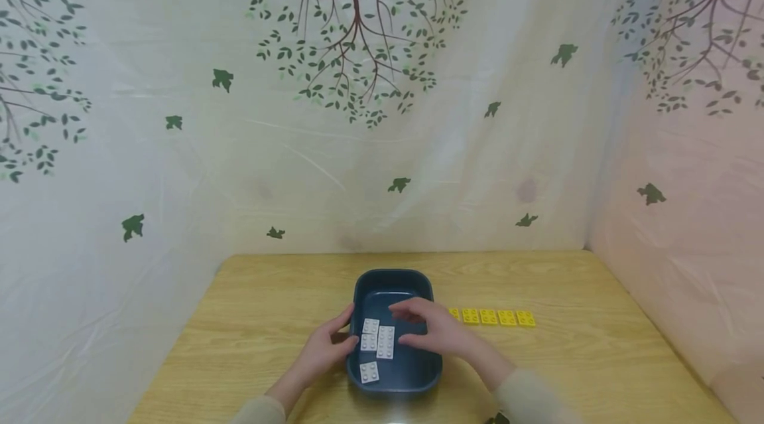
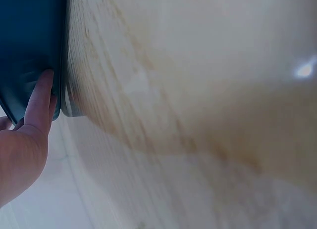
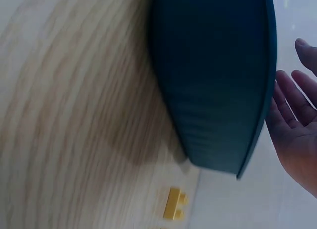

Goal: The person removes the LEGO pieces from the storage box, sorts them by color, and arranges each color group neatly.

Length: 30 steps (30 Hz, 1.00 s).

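Observation:
A dark blue bin point(image 1: 395, 385) stands on the table, with several white toy bricks point(image 1: 385, 342) lying in its left part. My left hand point(image 1: 325, 348) holds the bin's left wall, thumb over the rim and fingers along the outside; in the left wrist view the left hand point(image 2: 29, 135) has its fingers against the bin's outer wall. My right hand point(image 1: 436, 328) is over the bin's right side, thumb and fingers spread apart and nothing between them. In the right wrist view the right hand point(image 3: 297, 110) appears at the bin's rim, fingers loosely bent.
A straight row of yellow toy bricks point(image 1: 488, 317) lies on the wooden table point(image 1: 268, 291) to the right of the bin, its left end behind my right hand. Behind the table hangs a pale curtain point(image 1: 358, 212) with leaf prints. A small dark thing point(image 1: 497, 419) shows at the bottom edge.

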### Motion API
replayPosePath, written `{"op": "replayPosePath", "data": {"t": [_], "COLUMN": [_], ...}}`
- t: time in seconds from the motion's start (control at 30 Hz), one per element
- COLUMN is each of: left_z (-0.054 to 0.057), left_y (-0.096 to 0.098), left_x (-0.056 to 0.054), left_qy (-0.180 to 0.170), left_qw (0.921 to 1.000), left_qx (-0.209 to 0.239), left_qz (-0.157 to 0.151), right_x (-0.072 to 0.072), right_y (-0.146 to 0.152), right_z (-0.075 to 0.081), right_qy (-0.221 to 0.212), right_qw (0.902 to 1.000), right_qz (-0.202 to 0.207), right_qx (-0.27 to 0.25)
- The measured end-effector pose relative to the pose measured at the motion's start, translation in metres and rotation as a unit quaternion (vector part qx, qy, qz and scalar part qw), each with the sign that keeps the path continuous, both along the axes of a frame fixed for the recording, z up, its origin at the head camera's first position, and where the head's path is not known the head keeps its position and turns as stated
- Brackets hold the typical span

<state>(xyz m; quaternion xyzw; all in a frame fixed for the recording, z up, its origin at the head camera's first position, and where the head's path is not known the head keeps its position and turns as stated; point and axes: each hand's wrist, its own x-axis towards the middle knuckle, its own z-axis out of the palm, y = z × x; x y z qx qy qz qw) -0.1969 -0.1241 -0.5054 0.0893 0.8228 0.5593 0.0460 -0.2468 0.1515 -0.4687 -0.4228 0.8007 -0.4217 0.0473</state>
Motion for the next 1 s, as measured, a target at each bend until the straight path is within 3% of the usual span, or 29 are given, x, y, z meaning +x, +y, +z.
{"op": "replayPosePath", "data": {"t": [0.3, 0.5, 0.77, 1.0], "left_z": [-0.001, -0.001, -0.003, -0.002], "left_y": [-0.002, -0.002, -0.003, -0.003], "left_x": [-0.001, -0.001, -0.002, -0.003], "left_qy": [0.007, 0.01, 0.011, 0.012], "left_qw": [0.9999, 0.9998, 0.9997, 0.9999], "left_qx": [-0.006, -0.014, 0.013, -0.001], "left_qz": [-0.003, -0.007, -0.015, -0.012], "right_x": [0.012, 0.016, 0.022, 0.025], "right_y": [-0.031, -0.044, -0.052, -0.056], "right_z": [0.0, -0.007, -0.01, -0.021], "right_qy": [-0.016, -0.042, -0.095, -0.092], "right_qw": [0.9975, 0.9951, 0.9905, 0.9904], "right_qz": [0.012, 0.026, 0.006, -0.013], "right_qx": [0.068, 0.086, 0.099, 0.103]}}
